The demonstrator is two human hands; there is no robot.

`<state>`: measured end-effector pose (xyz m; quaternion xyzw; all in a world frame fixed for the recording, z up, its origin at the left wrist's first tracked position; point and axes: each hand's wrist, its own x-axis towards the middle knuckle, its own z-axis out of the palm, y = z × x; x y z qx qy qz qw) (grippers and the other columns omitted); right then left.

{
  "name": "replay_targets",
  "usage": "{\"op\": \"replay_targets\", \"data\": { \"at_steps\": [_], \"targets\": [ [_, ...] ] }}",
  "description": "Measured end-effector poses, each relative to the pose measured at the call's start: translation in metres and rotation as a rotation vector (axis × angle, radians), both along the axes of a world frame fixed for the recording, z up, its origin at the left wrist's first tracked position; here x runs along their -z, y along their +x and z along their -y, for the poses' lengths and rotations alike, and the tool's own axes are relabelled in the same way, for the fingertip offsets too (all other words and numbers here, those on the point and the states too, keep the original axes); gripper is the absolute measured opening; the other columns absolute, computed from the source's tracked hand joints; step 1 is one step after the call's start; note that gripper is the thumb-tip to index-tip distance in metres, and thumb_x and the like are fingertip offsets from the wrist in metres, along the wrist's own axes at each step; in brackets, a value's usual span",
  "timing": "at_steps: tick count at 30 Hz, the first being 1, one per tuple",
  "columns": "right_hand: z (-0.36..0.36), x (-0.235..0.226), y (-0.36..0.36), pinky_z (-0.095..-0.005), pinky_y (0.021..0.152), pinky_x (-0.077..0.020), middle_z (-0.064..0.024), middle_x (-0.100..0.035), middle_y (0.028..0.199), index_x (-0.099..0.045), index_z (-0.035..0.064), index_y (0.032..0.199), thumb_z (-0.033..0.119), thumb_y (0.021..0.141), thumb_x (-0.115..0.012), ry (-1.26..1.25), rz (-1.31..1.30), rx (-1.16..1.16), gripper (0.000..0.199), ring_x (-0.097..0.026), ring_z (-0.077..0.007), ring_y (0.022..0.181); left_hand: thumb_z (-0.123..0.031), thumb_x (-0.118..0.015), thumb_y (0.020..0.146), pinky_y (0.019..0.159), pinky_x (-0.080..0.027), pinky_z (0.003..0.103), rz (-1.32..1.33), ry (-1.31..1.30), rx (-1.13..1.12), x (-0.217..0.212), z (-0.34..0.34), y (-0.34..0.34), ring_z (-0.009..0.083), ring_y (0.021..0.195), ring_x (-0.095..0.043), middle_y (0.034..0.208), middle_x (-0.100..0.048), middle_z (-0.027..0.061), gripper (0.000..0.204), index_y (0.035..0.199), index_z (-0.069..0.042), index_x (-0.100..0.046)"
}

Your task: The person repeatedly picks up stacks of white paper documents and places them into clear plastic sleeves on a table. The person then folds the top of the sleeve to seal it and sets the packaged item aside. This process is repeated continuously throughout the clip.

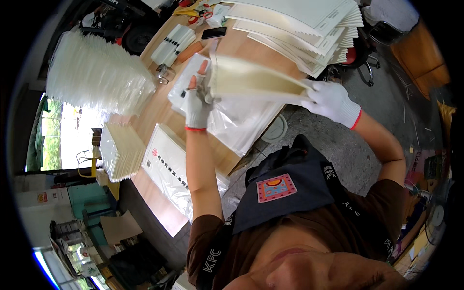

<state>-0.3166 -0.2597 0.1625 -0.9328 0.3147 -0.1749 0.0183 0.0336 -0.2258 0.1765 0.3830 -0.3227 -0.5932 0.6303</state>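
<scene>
Cream card sheets (251, 79), seemingly light, stiff and slippery, are gripped at opposite ends by the gloved left hand (197, 99) and right hand (331, 100) above the worktop (159, 111).

one head-worn fisheye view looked steeply down from above the person's chest, close to the raised hands, facing the surface (159, 108) ahead; edges bent toward the rim.

Phone (213, 33), scissors (203, 13), paper stacks (309, 29).
</scene>
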Motion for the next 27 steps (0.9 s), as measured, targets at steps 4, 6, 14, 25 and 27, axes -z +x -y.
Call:
{"op": "replay_targets", "data": {
  "at_steps": [4, 6, 14, 25, 27],
  "targets": [
    [0.008, 0.006, 0.023, -0.0369, 0.057, -0.0533, -0.0097, -0.061, 0.087, -0.06, 0.0055, 0.085, 0.025, 0.083, -0.053, -0.012, -0.325, -0.086, 0.021, -0.064, -0.0234, 0.07, -0.012, -0.047, 0.09, 0.067, -0.046, 0.028, 0.743, -0.205, -0.041, -0.006, -0.019, -0.001, 0.0153, 0.073, -0.058, 0.121, -0.059, 0.0077, 0.049, 0.139, -0.007, -0.04],
    [0.01, 0.023, 0.038, -0.0364, 0.056, -0.0532, -0.0093, -0.06, 0.084, -0.06, 0.0057, 0.083, 0.022, 0.082, -0.053, -0.086, -0.45, -0.06, 0.018, -0.065, -0.0225, 0.069, -0.002, -0.05, 0.088, 0.084, -0.046, 0.029, 1.136, -0.256, 0.014, -0.009, -0.03, -0.034, 0.0171, 0.097, -0.057, 0.125, -0.055, 0.0089, 0.051, 0.138, -0.005, -0.04],
    [0.02, 0.044, 0.031, -0.0376, 0.073, -0.0492, -0.0159, -0.066, 0.096, -0.063, 0.0061, 0.102, 0.039, 0.086, -0.05, 1.368, 0.537, -0.172, 0.039, -0.065, -0.0279, 0.083, -0.005, -0.059, 0.085, 0.073, -0.049, 0.028, 0.784, -0.193, -0.346, 0.118, -0.114, -0.076, 0.0125, 0.082, -0.06, 0.1, -0.064, 0.013, 0.023, 0.107, -0.001, -0.057],
    [-0.023, 0.09, 0.139, -0.0351, 0.09, -0.0432, -0.0017, -0.057, 0.111, -0.058, 0.0107, 0.109, 0.029, 0.087, -0.053, 0.028, -0.038, -0.007, 0.029, -0.053, -0.0188, 0.102, 0.006, -0.05, 0.074, 0.07, -0.051, 0.03, 1.212, -0.541, -0.013, 0.032, -0.038, -0.128, 0.0225, 0.076, -0.064, 0.085, -0.066, 0.013, 0.034, 0.103, -0.005, -0.064],
    [-0.038, 0.09, 0.131, -0.0366, 0.093, -0.0417, -0.0043, -0.055, 0.112, -0.057, 0.0106, 0.108, 0.028, 0.086, -0.054, -0.06, -0.009, -0.048, 0.028, -0.051, -0.0208, 0.106, 0.004, -0.054, 0.079, 0.066, -0.05, 0.028, 1.139, -0.357, -0.138, 0.086, -0.043, -0.104, 0.0177, 0.071, -0.063, 0.085, -0.066, 0.012, 0.025, 0.1, -0.004, -0.063]
  ]
}}
